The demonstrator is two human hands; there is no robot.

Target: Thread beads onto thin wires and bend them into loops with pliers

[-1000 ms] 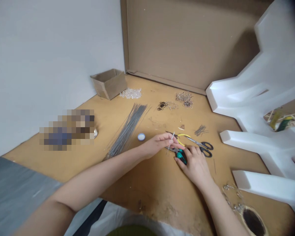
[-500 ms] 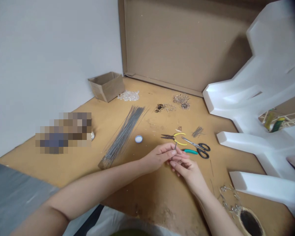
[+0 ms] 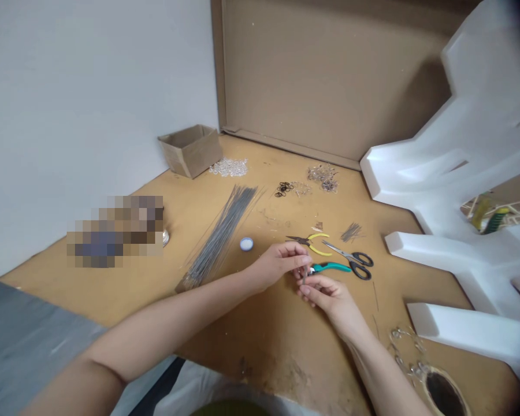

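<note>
Over the middle of the table, my left hand [image 3: 281, 263] and my right hand [image 3: 331, 297] come together with fingertips pinched. Between them is a small, thin grey piece [image 3: 304, 275], possibly metal; its exact kind is too small to make out. Just behind the fingertips lies a tool with turquoise handles [image 3: 331, 266], its head partly hidden by my hands. Beyond it are yellow-handled pliers [image 3: 316, 242], jaws pointing left. Black-handled scissors [image 3: 359, 264] lie to the right, and a small round white dish with a blue rim [image 3: 246, 244] sits left of my hands.
A long bundle of grey wires [image 3: 223, 237] lies left. Further back are a cardboard box [image 3: 193, 153], clear beads [image 3: 229, 167], black rings [image 3: 283, 189] and tangled metal bits [image 3: 323, 176]. Short wires [image 3: 352, 232] lie near the scissors. White foam [image 3: 433, 248] borders the right side.
The thin piece stuck up above my left fingers; now it shows lower, between both pinches. My right fingers have drawn back from my left hand, exposing more of the turquoise-handled tool.
</note>
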